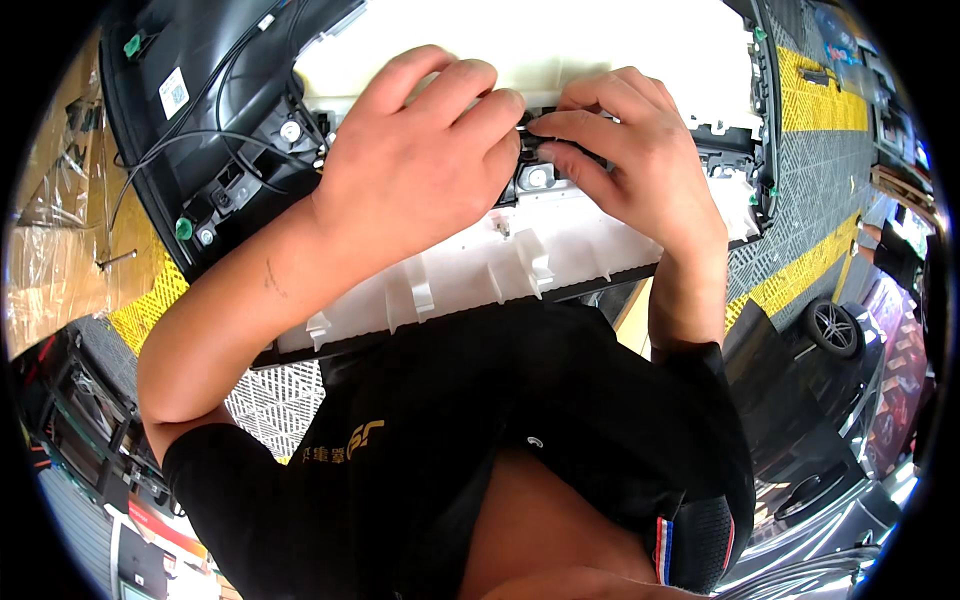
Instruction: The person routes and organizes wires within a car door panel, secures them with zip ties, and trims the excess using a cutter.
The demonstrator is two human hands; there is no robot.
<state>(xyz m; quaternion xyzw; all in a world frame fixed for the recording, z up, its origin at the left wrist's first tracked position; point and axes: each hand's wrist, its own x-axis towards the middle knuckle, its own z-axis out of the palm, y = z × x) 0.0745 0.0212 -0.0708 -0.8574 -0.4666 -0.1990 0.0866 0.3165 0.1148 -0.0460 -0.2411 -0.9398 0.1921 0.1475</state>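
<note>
A car door trim panel (500, 225) lies with its inner side up in front of me, its white ribbed lower part toward my body. My left hand (415, 150) is over the middle of it, fingers curled and closed, and whatever they hold is hidden behind the knuckles. Close beside it, my right hand (635, 150) pinches a small black part (528, 140) between thumb and fingertips. Just below the fingertips sits a round metal fastener (538, 178) in a black bracket. White padding (560, 40) covers the far part of the panel.
Thin black cables (215, 130) loop over the panel's left end, near a round fastener (290, 131) and green clips (184, 228). Plastic-wrapped cardboard (60, 270) stands at left. To the right are grey and yellow floor tiles (820, 100), a car wheel (834, 327) and another person (893, 250).
</note>
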